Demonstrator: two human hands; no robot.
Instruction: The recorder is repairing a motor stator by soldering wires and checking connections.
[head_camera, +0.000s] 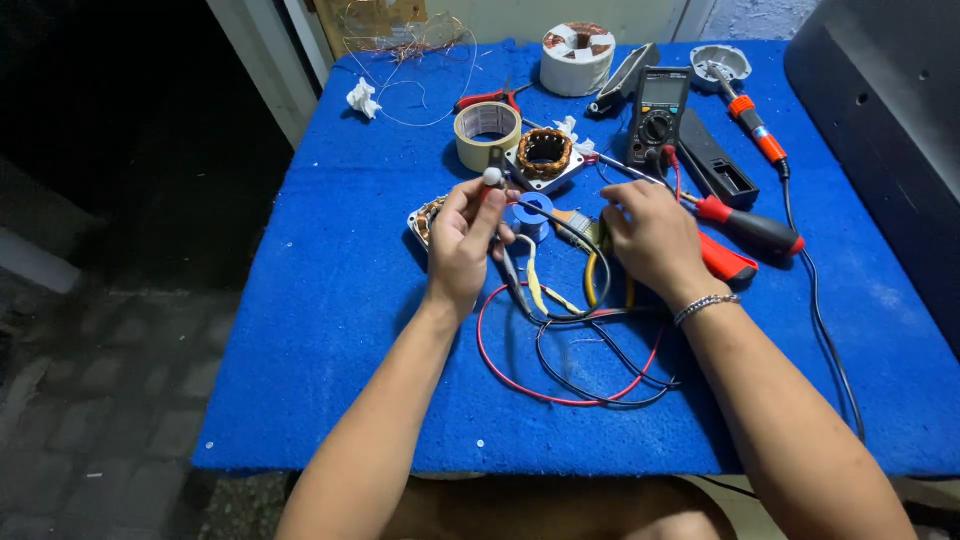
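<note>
My left hand (465, 240) is closed around a thin tool with a small white ball tip (493, 177), held upright over a motor stator (428, 216) half hidden under the hand. My right hand (652, 238) rests palm down on yellow and black wires (590, 285), its fingertips near a blue roll of tape (532, 213); what it pinches is hidden. Red and black test leads (560, 375) loop on the blue cloth between my forearms. A second copper-wound stator (545, 152) sits just beyond the hands.
On the blue table cover (330, 300) lie a beige tape roll (487, 131), a multimeter (660, 110), a white wire spool (577, 55), red-handled screwdrivers (750, 232), a soldering iron (752, 120) and red cutters (490, 98). A dark panel (890, 120) stands at right.
</note>
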